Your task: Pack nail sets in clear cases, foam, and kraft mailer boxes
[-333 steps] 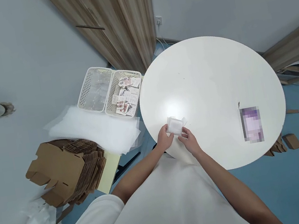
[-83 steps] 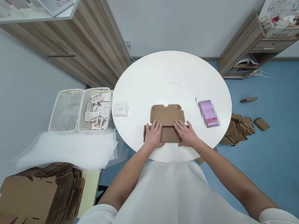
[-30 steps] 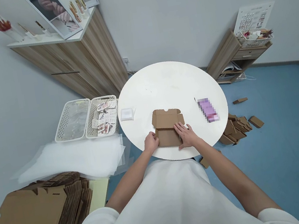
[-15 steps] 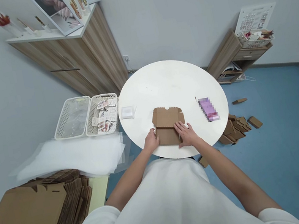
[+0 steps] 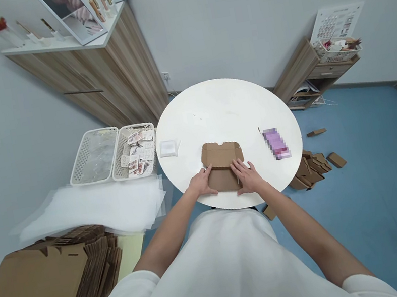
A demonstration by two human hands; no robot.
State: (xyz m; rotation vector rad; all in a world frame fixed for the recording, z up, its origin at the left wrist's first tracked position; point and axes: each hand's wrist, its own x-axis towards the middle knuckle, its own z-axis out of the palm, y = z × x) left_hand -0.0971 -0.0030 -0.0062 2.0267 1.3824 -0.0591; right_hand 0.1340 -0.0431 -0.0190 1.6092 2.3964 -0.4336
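Two bare hands were at the cardboard box [image 5: 222,180], which lay between them on the white table [image 5: 221,101], its lid [image 5: 221,154] opened out beyond my fingertips. Left hand [image 5: 200,184]: thumb and fingers parted, spanning the box's left end. Right hand [image 5: 249,179]: fingers spread over the right end, thumb splayed toward the near edge. Neither was closed around the board; whether any fingertip pinched a wall, I could not tell. Estimated handling: light, dry, not slippery; stiff where folded, springy at creases, easily dented under hard pressure. Best hold, in my judgement: both folded end walls, low near the corners, rather than the loose lid flaps. A white packet [image 5: 169,148] lay ahead and left of my left hand; a purple pixelated item [image 5: 276,144], ahead and right of my right.
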